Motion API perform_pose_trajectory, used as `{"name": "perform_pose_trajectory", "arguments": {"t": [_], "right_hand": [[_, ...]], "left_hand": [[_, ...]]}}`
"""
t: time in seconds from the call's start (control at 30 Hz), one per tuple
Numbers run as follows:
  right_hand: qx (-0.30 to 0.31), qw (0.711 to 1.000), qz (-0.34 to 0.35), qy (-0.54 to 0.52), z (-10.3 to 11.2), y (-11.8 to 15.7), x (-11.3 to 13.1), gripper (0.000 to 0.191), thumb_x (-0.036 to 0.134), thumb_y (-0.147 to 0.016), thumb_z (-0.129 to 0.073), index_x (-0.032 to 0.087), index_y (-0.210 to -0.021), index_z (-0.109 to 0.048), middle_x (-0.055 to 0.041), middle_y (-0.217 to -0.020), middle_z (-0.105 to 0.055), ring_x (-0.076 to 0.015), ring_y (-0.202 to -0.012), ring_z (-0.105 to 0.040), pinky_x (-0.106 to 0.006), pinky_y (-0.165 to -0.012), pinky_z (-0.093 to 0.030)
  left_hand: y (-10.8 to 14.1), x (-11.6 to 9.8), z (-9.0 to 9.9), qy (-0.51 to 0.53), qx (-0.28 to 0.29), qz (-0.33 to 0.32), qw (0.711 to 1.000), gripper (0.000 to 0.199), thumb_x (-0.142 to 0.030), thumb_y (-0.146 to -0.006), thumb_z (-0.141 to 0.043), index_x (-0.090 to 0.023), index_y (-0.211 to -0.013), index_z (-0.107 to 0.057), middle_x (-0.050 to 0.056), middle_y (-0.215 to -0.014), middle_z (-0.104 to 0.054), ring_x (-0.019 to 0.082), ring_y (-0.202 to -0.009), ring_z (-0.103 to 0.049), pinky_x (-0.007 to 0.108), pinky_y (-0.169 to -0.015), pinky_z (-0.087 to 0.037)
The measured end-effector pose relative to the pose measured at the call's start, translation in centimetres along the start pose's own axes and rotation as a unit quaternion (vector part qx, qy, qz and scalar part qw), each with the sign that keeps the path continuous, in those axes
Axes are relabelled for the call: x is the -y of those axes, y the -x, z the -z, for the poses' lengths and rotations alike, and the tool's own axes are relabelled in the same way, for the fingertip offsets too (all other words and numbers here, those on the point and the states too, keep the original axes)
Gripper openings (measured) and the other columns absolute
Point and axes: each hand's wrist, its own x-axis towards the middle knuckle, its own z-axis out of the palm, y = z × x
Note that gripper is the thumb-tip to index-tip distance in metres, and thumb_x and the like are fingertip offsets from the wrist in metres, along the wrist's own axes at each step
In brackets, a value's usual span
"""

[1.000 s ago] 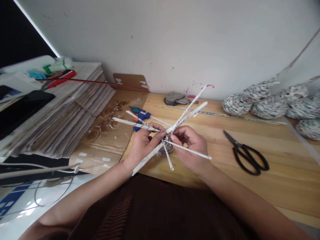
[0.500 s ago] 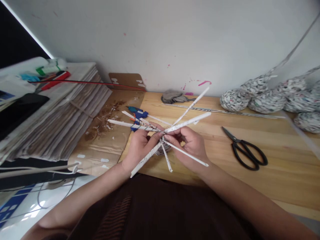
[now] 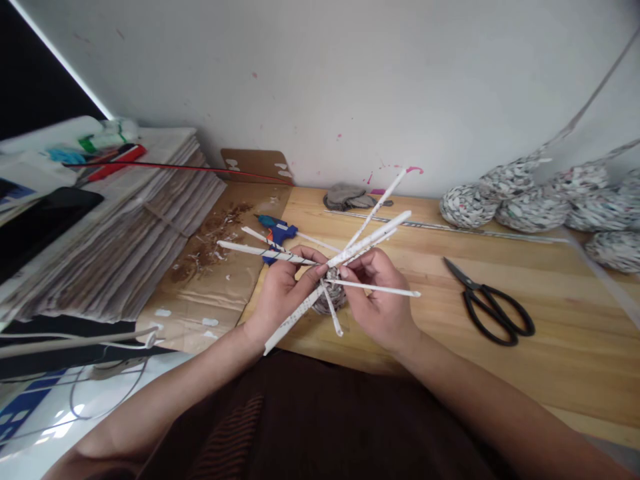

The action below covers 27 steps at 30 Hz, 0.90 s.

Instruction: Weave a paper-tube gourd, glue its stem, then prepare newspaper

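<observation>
Several rolled-paper sticks (image 3: 295, 320) fan out from the top of a small woven paper piece (image 3: 330, 300) in front of me. My left hand (image 3: 290, 283) grips the piece at the centre, its thumb pressed where the sticks cross. On the other side my right hand (image 3: 377, 290) has thumb and forefinger pinched at one paper stick (image 3: 385, 289) close to the weave. The fingers partly hide the crossing point.
Black-handled scissors (image 3: 490, 307) lie to the right. Behind are a blue glue gun (image 3: 280, 231), a grey cloth (image 3: 345, 197) and a long paper stick (image 3: 450, 228). Woven paper balls (image 3: 533, 207) stand at the back right; a tied paper stack (image 3: 165, 213) is at left.
My right hand has shifted slightly right, away from the centre, and the stick across it has swung up to lie nearly level. More of the woven piece shows; my left hand keeps its grip.
</observation>
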Motion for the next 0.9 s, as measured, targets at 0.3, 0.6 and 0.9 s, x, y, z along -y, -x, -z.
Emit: {"name": "perform_pose_trajectory", "arguments": {"t": [0.3,0.6,0.9], "right_hand": [[0.010,0.998,-0.047,-0.033,-0.03,-0.15,0.10,0.006,0.022,-0.089,-0.066,0.022,-0.086,-0.061,0.0024,-0.073,-0.065,-0.0110,-0.060,-0.060,-0.023,-0.055,-0.047],[-0.023,0.999,-0.027,0.016,-0.12,-0.18,0.18,0.008,0.023,-0.086,-0.071,0.021,-0.080,-0.066,0.0034,-0.065,-0.066,-0.0094,-0.053,-0.059,-0.021,-0.049,-0.046],[0.009,1.000,0.001,-0.014,0.10,0.04,0.17,0.007,0.022,-0.087,-0.072,0.023,-0.094,-0.075,-0.0026,-0.088,-0.077,-0.0145,-0.070,-0.070,-0.028,-0.067,-0.057]], "left_hand": [[-0.05,-0.96,-0.09,0.004,0.012,-0.021,1.000,0.006,-0.023,-0.089,-0.066,-0.018,-0.086,-0.065,0.000,-0.079,-0.068,0.014,-0.074,-0.065,0.023,-0.069,-0.052],[0.02,-0.69,0.06,0.024,0.028,-0.046,0.998,0.004,-0.018,-0.089,-0.066,-0.018,-0.085,-0.067,0.000,-0.081,-0.069,0.013,-0.076,-0.065,0.024,-0.072,-0.053],[0.04,-0.41,0.34,-0.008,-0.011,-0.037,0.999,0.006,-0.022,-0.084,-0.074,-0.019,-0.085,-0.069,0.000,-0.081,-0.072,0.014,-0.078,-0.069,0.025,-0.074,-0.056]]}}
